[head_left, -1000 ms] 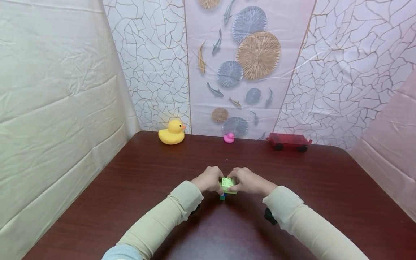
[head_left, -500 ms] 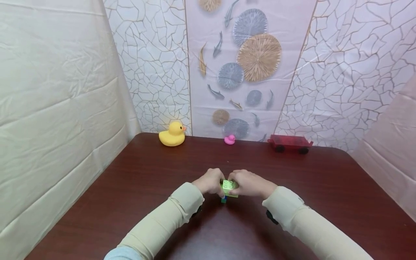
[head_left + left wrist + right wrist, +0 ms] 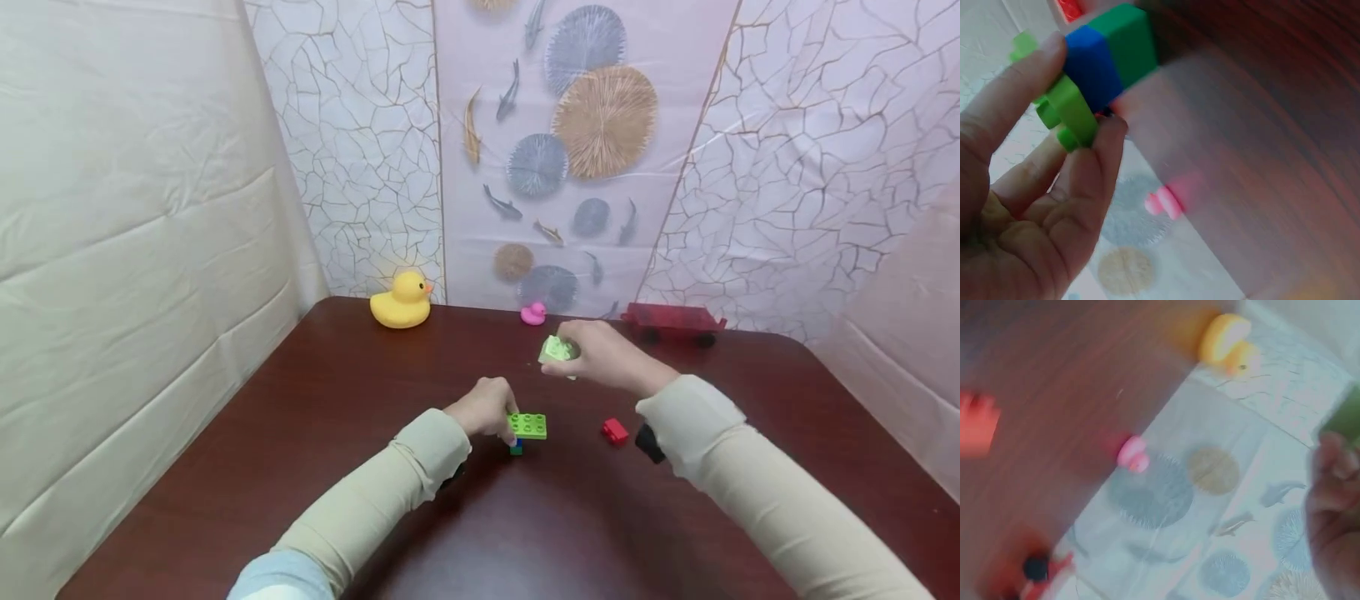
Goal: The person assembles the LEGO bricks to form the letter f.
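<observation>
In the head view, my left hand [image 3: 486, 408] holds the left end of a lime green building plate [image 3: 529, 426] with bare studs. Beneath that plate, the left wrist view shows a blue brick [image 3: 1092, 67] and a dark green brick [image 3: 1125, 47] joined in a stack, thumb and fingers gripping near the top. My right hand [image 3: 609, 358] is raised farther back and to the right, pinching a pale green brick [image 3: 557, 350]. Only part of this brick [image 3: 1344, 420] and of the fingers shows in the blurred right wrist view. A red brick [image 3: 614, 431] lies right of the stack.
Along the table's back edge stand a yellow duck [image 3: 402, 302], a small pink duck [image 3: 533, 313] and a red wagon [image 3: 672, 322] with black wheels. Patterned cloth [image 3: 375, 142] hangs behind the dark wooden table [image 3: 315, 467].
My right hand has moved off the stack, back and to the right, carrying the pale green brick. The plate's studs and the red brick have come into view. My left hand keeps its hold.
</observation>
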The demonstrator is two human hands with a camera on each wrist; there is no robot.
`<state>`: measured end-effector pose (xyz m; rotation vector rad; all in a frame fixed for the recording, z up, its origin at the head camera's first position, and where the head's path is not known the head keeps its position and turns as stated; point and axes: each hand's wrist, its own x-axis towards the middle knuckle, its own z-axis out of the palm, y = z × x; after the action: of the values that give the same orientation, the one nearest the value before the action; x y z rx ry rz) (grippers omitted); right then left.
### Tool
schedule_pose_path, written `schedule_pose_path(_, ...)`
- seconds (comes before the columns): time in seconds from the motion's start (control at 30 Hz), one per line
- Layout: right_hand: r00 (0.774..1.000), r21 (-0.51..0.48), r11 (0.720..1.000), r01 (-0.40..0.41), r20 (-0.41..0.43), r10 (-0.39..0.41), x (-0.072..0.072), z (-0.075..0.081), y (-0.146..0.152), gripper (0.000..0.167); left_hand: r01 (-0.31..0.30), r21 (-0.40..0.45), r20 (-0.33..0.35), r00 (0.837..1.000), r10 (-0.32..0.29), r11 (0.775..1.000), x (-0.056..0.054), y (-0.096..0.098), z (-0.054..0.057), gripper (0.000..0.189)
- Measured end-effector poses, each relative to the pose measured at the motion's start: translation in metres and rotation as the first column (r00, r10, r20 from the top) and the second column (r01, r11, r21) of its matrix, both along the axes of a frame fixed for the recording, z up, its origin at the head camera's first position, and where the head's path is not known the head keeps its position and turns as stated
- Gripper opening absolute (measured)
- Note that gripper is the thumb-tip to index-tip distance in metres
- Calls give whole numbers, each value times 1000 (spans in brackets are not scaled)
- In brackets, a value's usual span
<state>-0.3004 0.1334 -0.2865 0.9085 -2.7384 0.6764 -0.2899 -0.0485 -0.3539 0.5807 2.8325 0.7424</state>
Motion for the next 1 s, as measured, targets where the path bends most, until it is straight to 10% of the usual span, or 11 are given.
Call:
schedule_pose_path(0.13, 994, 200, 980, 3, 109, -25, -3, -5, 11, 33, 14, 1, 9, 1000, -14, 1000, -2, 1, -1, 24)
schedule_pose_path(0.47, 961, 323, 943, 84, 223, -163, 8, -73, 29, 33, 16, -15, 11, 1000, -16, 1000, 0, 5, 2, 21)
schedule_pose_path(1.0, 965, 488, 872, 33, 211, -154, 4, -68, 62, 35, 12, -24, -19, 1000, -13, 1000, -3, 10, 0, 21)
